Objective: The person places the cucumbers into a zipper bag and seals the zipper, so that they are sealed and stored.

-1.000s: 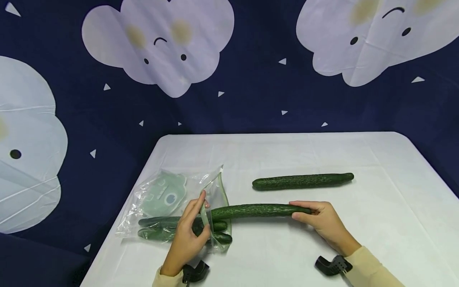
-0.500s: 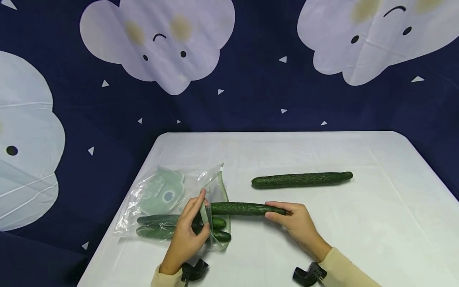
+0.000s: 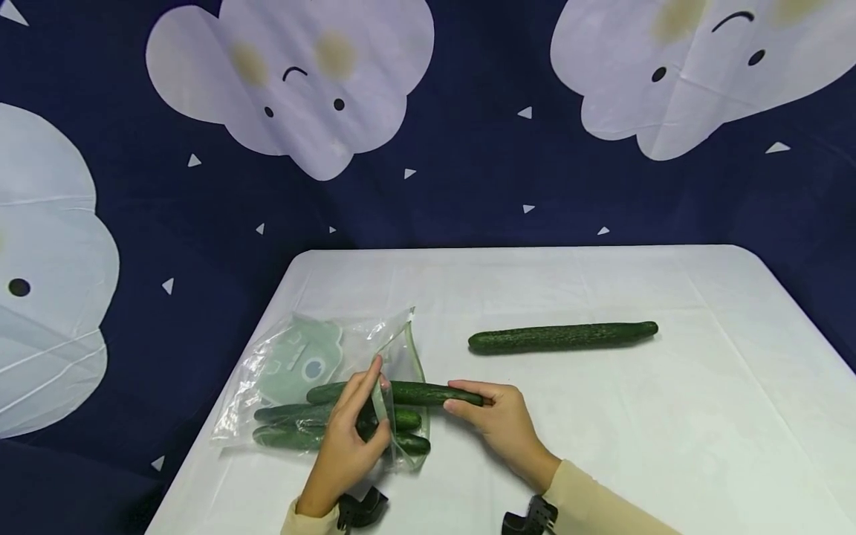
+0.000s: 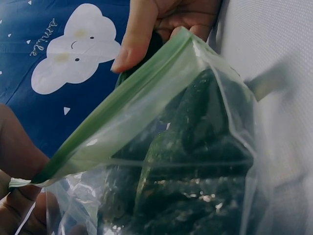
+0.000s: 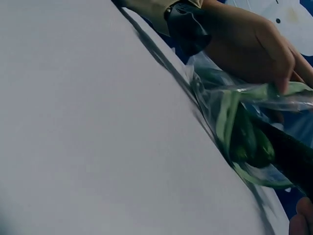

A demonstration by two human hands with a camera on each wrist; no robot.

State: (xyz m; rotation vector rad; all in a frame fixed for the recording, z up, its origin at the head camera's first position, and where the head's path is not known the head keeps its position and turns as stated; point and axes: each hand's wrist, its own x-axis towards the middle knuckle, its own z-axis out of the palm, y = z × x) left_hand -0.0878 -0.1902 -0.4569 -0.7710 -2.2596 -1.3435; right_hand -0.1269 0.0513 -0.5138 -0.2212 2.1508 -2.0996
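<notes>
**Slender dark-green cucumber [image 3: 424,394] lies partly inside a clear plastic bag with a green-edged mouth [image 3: 401,357]**

Head view: the right hand [image 3: 498,416] has its grip on the cucumber's right end, pinched between thumb and fingers; the other end is within the bag. The left hand [image 3: 354,438] grasps the bag's mouth. Two more dark-green cucumbers [image 3: 284,437] lie side by side inside, nearer the person. A fourth bumpy green cucumber [image 3: 563,338] lies apart on the white-covered counter [image 3: 669,446], right of the bag. Behind stands a navy cloth printed with white clouds [image 3: 468,208].

Left wrist view: left fingers pinch the green edge at one side; the right thumb presses the held cucumber.

Right wrist view: the held cucumber slants into the mouth beside two rounded cucumber ends; the right hand shows only partly, at the lower corner.
</notes>
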